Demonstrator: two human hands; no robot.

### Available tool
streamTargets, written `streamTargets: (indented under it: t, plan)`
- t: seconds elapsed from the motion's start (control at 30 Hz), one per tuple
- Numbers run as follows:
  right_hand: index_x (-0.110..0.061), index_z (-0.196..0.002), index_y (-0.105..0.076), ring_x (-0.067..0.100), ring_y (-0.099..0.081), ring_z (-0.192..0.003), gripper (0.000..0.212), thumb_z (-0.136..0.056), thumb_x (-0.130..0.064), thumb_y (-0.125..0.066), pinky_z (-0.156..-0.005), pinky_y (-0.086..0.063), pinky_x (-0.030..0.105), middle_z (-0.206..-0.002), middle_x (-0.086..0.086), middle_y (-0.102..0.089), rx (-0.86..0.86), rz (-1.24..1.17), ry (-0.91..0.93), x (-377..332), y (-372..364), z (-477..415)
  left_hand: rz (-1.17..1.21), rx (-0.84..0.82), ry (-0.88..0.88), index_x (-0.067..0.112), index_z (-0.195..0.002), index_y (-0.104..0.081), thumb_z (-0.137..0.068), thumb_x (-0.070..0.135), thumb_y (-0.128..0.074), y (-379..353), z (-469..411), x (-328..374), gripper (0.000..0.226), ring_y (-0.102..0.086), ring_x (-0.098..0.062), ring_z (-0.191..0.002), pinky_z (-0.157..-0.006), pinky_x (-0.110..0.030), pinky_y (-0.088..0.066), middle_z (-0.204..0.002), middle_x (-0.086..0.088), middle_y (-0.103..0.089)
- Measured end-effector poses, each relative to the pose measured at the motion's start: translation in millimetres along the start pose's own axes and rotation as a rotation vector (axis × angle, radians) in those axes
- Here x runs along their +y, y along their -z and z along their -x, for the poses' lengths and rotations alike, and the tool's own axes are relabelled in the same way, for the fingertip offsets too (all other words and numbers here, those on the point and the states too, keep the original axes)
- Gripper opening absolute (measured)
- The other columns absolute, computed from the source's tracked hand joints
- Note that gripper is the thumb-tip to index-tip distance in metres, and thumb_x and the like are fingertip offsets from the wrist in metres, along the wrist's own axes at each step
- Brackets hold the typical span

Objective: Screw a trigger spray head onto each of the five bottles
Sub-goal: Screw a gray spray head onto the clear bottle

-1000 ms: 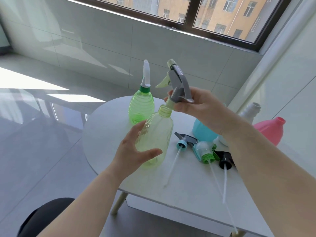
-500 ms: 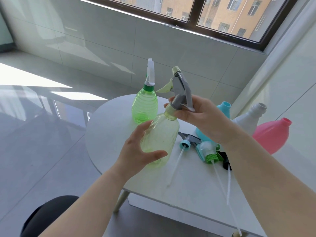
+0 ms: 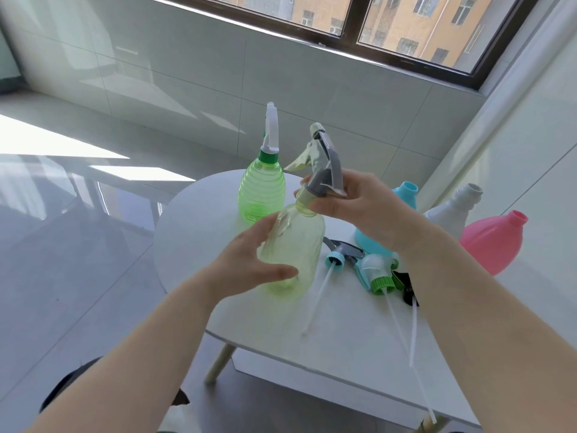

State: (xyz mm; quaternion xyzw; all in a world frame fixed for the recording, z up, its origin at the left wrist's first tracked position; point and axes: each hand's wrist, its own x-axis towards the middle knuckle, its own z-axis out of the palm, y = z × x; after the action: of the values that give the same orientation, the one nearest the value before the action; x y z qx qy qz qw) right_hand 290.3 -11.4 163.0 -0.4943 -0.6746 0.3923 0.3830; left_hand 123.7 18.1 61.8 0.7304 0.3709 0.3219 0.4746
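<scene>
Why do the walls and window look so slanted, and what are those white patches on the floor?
Head view: the wide-angle, downward-tilted camera makes the dark window frame slant and the white right-hand wall lean; sunlight glares off the glossy grey floor, washing out detail there; the pale yellow-green translucent bottle looks sharp.

We hold the pale bottle (image 3: 293, 245), clear yellow-green and tilted, with the grey head (image 3: 327, 170) seated on its neck, trigger pointing left. Behind it to the left the ribbed green bottle (image 3: 261, 192) stands upright, its white head (image 3: 271, 129) fitted. Just right of it lie the blue-collared head (image 3: 337, 257), green-collared head (image 3: 379, 276) and black head (image 3: 407, 290), tubes towards us. Farther right stand the blue bottle (image 3: 402, 195), white bottle (image 3: 452, 210) and pink bottle (image 3: 490, 245), necks open
</scene>
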Motion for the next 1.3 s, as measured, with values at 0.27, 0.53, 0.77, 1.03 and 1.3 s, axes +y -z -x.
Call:
streamTargets:
  t: [0.27, 0.53, 0.77, 1.03, 1.3]
  plan:
    - [-0.03, -0.073, -0.055, -0.006, -0.061, -0.068, 0.031, -0.072, -0.002, -0.067, -0.079, -0.049, 0.012, -0.075, -0.013, -0.061, 0.191, 0.104, 0.077, 7, -6, 6, -0.246, 0.402, 0.02, 0.026, -0.131, -0.03, -0.059, 0.04, -0.076, -46, 6, 5, 0.086, -0.04, -0.01, -0.116, -0.086, -0.019, -0.026, -0.124, 0.01, -0.045]
    - [-0.028, -0.073, -0.056, -0.005, -0.061, -0.071, 0.026, -0.073, -0.004, -0.067, -0.082, -0.05, 0.013, -0.077, -0.014, -0.062, 0.09, 0.107, 0.04, 3, 3, 4, -0.002, 0.072, -0.003, 0.032, -0.13, -0.032, -0.058, 0.021, -0.081, -20, -8, 2, 0.088, -0.043, -0.005, -0.112, -0.092, -0.015, -0.032, -0.114, 0.017, -0.048]
    - [-0.029, -0.071, -0.043, 0.001, -0.057, -0.068, 0.034, -0.07, -0.011, -0.072, -0.07, -0.048, 0.013, -0.073, -0.015, -0.056, 0.426, 0.101, 0.066, 20, -16, 7, -0.251, 0.446, -0.031, 0.022, -0.125, -0.028, -0.056, 0.037, -0.078, -62, -2, 5, 0.087, -0.037, -0.014, -0.109, -0.081, -0.014, -0.021, -0.115, 0.006, -0.04]
    - [-0.026, -0.071, -0.043, 0.025, -0.064, -0.098, 0.03, -0.073, -0.011, -0.069, -0.091, -0.05, 0.041, -0.087, 0.003, -0.065, 0.453, -0.054, 0.035, 25, -24, 3, -0.043, 0.158, 0.012, 0.027, -0.13, -0.031, -0.056, 0.026, -0.081, -34, -12, -1, 0.09, -0.042, -0.005, -0.109, -0.083, -0.009, -0.025, -0.113, 0.015, -0.044]
    - [-0.027, -0.074, -0.046, 0.025, -0.063, -0.101, 0.029, -0.073, -0.008, -0.068, -0.09, -0.05, 0.039, -0.084, -0.004, -0.065, 0.391, -0.146, 0.072, 31, -24, 6, -0.219, 0.296, -0.011, 0.034, -0.133, -0.019, -0.055, 0.037, -0.078, -45, 7, -3, 0.098, -0.037, -0.01, -0.115, -0.098, -0.022, -0.023, -0.121, 0.012, -0.038]
